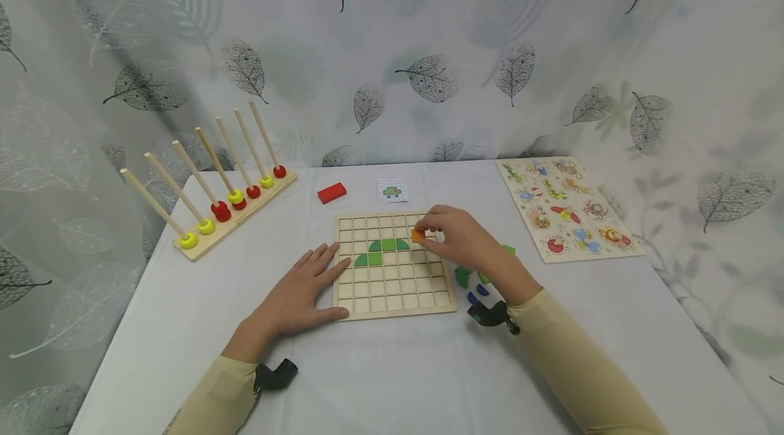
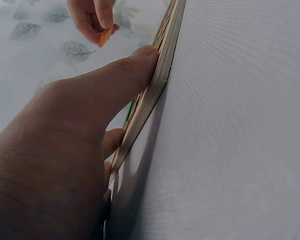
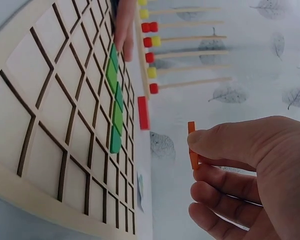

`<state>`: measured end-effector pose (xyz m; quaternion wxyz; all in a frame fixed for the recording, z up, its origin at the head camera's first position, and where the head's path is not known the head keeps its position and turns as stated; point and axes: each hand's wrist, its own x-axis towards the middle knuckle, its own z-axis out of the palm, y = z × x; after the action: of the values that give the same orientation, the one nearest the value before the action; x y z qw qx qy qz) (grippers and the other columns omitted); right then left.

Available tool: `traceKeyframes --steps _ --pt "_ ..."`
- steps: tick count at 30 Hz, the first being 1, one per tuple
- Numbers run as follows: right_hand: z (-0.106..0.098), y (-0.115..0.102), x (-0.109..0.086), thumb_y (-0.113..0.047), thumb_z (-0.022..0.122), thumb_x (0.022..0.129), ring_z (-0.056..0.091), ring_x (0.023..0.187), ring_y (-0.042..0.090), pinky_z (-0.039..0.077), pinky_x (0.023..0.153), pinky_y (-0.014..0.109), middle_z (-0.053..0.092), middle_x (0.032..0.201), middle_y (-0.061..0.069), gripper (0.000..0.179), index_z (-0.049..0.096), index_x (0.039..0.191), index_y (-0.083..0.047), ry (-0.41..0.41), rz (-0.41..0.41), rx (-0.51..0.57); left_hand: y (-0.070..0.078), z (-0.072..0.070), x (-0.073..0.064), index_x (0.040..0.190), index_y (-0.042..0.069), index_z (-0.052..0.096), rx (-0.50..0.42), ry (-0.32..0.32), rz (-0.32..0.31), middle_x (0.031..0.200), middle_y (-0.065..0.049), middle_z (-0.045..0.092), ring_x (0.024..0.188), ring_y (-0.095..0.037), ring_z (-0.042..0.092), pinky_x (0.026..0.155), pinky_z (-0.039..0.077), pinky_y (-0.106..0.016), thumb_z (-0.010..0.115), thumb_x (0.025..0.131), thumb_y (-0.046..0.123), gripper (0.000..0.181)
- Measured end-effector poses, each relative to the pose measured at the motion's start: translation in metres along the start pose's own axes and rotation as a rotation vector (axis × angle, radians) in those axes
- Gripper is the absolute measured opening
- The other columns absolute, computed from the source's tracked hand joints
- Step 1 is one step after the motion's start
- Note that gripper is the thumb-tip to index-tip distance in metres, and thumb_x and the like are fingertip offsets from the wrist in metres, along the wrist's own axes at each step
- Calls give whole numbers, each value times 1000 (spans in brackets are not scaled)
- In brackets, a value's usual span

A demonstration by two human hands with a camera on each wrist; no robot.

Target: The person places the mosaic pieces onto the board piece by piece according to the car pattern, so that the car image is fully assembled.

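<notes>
My right hand [image 1: 459, 237] pinches a thin orange square tile [image 3: 192, 145] between thumb and fingertips, over the upper right part of a wooden grid board [image 1: 395, 315]. In the right wrist view the tile stands on edge, apart from the board. Several green tiles [image 1: 388, 244], some square and some with a rounded corner, lie in two rows of the grid, up and left of its middle. My left hand [image 1: 300, 292] rests flat with fingers spread at the board's left edge. Its thumb [image 2: 135, 65] lies on the board's rim in the left wrist view.
Green pieces [image 1: 463, 276] and blue pieces [image 1: 482, 289] lie right of the board, partly under my right forearm. Behind it are a red block [image 1: 332, 192] and a small turtle picture card [image 1: 392, 190]. A peg rack [image 1: 245, 207] with rings stands left; an insect puzzle [image 1: 566, 210] lies right.
</notes>
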<state>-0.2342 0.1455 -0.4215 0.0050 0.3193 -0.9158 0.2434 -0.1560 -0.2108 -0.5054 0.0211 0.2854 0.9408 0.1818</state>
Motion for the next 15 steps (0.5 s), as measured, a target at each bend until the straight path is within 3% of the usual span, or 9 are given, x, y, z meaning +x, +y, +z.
traceKeyframes --steps 15 --pt "12 -5 10 -15 86 96 63 97 14 58 84 33 71 110 -5 22 82 117 -12 -35 -15 30 -2 2 0 171 22 39 2 8 8 180 -9 20 166 -33 13 133 13 -50 67 93 74 98"
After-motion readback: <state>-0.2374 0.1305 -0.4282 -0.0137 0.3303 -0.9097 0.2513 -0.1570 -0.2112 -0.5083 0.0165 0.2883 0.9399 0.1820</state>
